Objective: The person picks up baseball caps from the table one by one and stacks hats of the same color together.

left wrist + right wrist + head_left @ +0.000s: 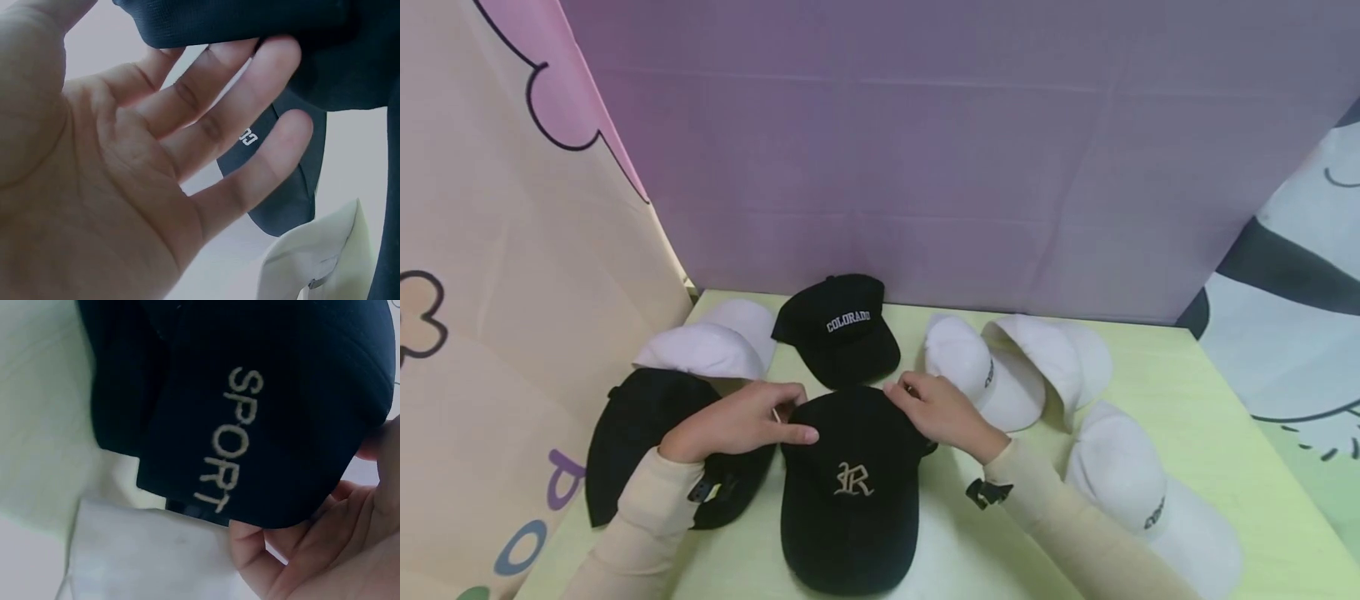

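Note:
Between the two hands is a black baseball cap with a pale embroidered R on its front and its brim toward me. My left hand holds its left side, thumb lying on the crown; the left wrist view has the fingers reaching to the cap's edge. At the crown's right rear, my right hand pinches the edge with curled fingers. SPORT is stitched on the cap's side in the right wrist view. Just behind stands a black COLORADO cap.
Another black cap lies under my left forearm, with a white cap behind it. Two white caps, one lettered and one turned away, sit at right rear. A further white cap is beside my right forearm. A purple backdrop borders the table.

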The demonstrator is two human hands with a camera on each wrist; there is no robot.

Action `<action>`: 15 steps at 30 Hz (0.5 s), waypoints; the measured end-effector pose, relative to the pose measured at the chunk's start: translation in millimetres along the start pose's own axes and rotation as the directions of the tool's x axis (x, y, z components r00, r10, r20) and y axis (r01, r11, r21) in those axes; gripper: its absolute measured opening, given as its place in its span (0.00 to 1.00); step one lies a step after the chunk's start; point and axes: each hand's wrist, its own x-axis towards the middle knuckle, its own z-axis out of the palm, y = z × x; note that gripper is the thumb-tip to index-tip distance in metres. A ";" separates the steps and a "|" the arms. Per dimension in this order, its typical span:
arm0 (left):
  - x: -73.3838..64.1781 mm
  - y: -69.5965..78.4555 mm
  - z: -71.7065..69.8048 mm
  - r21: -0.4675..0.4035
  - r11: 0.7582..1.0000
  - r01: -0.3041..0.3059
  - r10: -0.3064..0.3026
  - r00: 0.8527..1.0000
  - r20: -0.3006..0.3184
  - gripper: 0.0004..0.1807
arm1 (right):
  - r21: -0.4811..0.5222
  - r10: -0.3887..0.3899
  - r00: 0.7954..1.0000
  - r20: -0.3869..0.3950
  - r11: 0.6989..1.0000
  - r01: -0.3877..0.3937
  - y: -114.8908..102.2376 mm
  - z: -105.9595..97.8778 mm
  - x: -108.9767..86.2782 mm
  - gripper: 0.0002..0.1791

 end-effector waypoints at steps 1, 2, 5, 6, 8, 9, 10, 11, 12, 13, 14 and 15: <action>0.0 -0.6 0.1 0.006 1.000 0.004 -0.004 1.000 0.005 0.20 | 0.001 -0.005 1.000 -0.001 1.000 0.005 1.2 2.1 0.1 0.22; 0.1 -1.2 0.2 0.014 1.000 0.007 -0.007 1.000 0.010 0.20 | 0.003 -0.010 1.000 -0.003 1.000 0.010 2.1 4.0 0.1 0.22; 0.1 -2.8 0.1 0.028 1.000 0.015 -0.016 1.000 0.022 0.19 | 0.002 -0.014 1.000 -0.007 1.000 0.014 3.3 8.5 -0.2 0.23; 0.1 -3.1 0.2 0.036 0.999 0.017 -0.018 1.000 0.023 0.19 | 0.000 -0.014 1.000 -0.009 1.000 0.014 3.4 9.7 -0.1 0.23; -0.5 -4.1 0.2 0.047 0.999 0.018 -0.019 0.999 0.029 0.19 | -0.004 -0.008 1.000 -0.013 1.000 0.008 3.5 11.9 -0.3 0.22; -0.8 -4.5 0.1 0.050 0.999 0.018 -0.019 0.999 0.032 0.19 | -0.005 -0.006 1.000 -0.015 1.000 0.006 3.8 13.1 -0.4 0.22; -1.1 -4.9 0.2 0.054 0.998 0.019 -0.021 0.999 0.034 0.19 | -0.003 -0.004 1.000 -0.017 1.000 0.004 3.8 14.3 -0.3 0.22; -1.3 -5.0 0.1 0.057 0.998 0.019 -0.021 0.999 0.037 0.19 | -0.004 -0.004 1.000 -0.020 1.000 0.004 4.1 15.5 -0.5 0.21; -1.3 -4.6 0.1 0.054 0.998 0.023 -0.025 0.999 0.041 0.19 | -0.004 -0.003 1.000 -0.024 1.000 0.003 4.3 16.8 -0.6 0.21; -1.3 -4.5 -0.1 0.051 0.998 0.025 -0.027 0.999 0.044 0.19 | -0.003 -0.002 1.000 -0.028 1.000 0.002 4.5 18.0 -0.8 0.20; -1.4 -4.3 -0.2 0.050 0.998 0.031 -0.034 0.998 0.045 0.19 | -0.003 0.000 0.999 -0.033 1.000 0.000 4.7 19.3 -0.9 0.20; -1.4 -4.1 -0.4 0.051 0.998 0.036 -0.039 0.998 0.046 0.19 | -0.002 0.000 0.999 -0.040 1.000 0.000 4.9 20.5 -1.0 0.20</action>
